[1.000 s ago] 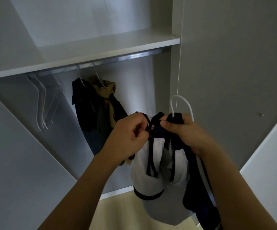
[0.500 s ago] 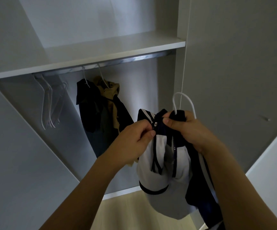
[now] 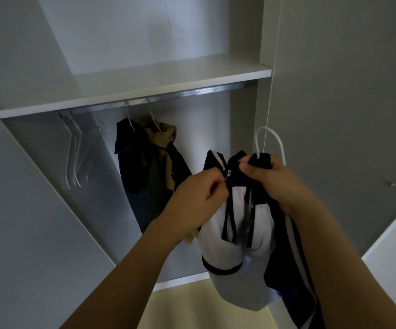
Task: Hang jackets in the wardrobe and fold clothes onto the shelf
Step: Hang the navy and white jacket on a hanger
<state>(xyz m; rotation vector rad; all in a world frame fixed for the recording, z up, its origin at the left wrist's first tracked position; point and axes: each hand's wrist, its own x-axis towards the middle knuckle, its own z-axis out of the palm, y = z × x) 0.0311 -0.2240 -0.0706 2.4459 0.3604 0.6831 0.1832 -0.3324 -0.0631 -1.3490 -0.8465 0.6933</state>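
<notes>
Our left hand (image 3: 199,193) still pinches the zipper (image 3: 228,175), our right (image 3: 269,180) grips jacket (image 3: 237,257) and hanger (image 3: 269,143); raised slightly, hanging next.

We can read no text, label, brand or number anywhere on the clothes or wardrobe.

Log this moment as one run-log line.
left hand: pinches zipper pull | right hand: grips jacket collar on white hanger | rail: jacket not hung
</notes>
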